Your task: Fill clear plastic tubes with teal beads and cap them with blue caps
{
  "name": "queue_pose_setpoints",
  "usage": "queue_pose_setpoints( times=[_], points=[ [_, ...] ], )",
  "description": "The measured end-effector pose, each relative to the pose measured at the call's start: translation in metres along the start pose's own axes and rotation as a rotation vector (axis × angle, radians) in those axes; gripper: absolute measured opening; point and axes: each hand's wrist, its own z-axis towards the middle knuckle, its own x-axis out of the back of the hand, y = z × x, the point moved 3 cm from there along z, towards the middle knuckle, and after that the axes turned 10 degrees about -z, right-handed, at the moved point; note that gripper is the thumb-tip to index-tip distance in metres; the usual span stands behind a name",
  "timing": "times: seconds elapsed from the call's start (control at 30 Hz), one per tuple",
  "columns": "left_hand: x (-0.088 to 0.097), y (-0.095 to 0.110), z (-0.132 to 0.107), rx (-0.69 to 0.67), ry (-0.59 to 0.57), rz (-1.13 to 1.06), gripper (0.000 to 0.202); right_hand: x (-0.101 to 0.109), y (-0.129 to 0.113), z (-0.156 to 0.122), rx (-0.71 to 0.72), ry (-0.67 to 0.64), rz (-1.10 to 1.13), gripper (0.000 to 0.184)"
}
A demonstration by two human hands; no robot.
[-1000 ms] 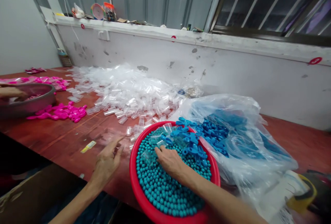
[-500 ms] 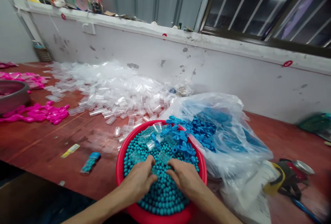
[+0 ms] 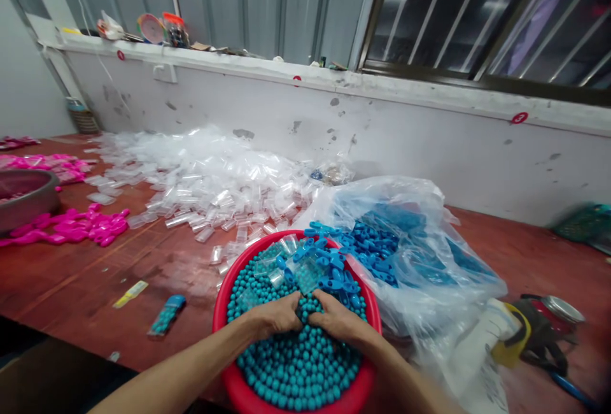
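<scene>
A red basin (image 3: 221, 312) full of teal beads (image 3: 296, 372) stands in front of me. Both my hands are in it, fingers curled among the beads. My left hand (image 3: 284, 313) and my right hand (image 3: 337, 318) are closed at the near end of a clear plastic case (image 3: 308, 276), with beads bunched between them. Beads and fingers partly hide their grip. Blue plastic pieces (image 3: 334, 277), shaped like small caps or handles, lie on the beads at the basin's far right. More clear cases (image 3: 289, 245) rest near its far rim.
Behind the basin spreads a heap of clear cases (image 3: 224, 178). A plastic bag of blue pieces (image 3: 377, 242) lies to the right, near a headlamp (image 3: 534, 331). On the left are a bead-filled case with a blue cap (image 3: 167, 316), pink pieces (image 3: 88, 224) and a grey bowl (image 3: 28, 204).
My hands have come closer together, and beads are now bunched between them. The clear case shows slightly farther up, beyond my fingertips. The view has tilted slightly.
</scene>
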Motion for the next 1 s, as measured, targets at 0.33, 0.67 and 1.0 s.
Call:
queue_pose_setpoints(
  times=[0.33, 0.67, 1.0],
  points=[
    [0.001, -0.003, 0.001, 0.308, -0.083, -0.447, 0.028, 0.014, 0.007, 0.0, -0.116, -0.075, 0.385, 0.023],
    [0.012, 0.004, -0.017, 0.278, -0.139, -0.534, 0.039, 0.018, 0.002, -0.01, 0.101, 0.149, -0.168, 0.025],
    [0.013, -0.003, -0.035, 0.34, -0.012, -0.338, 0.046, 0.031, -0.061, 0.04, 0.307, 0.243, -0.951, 0.038]
  ],
)
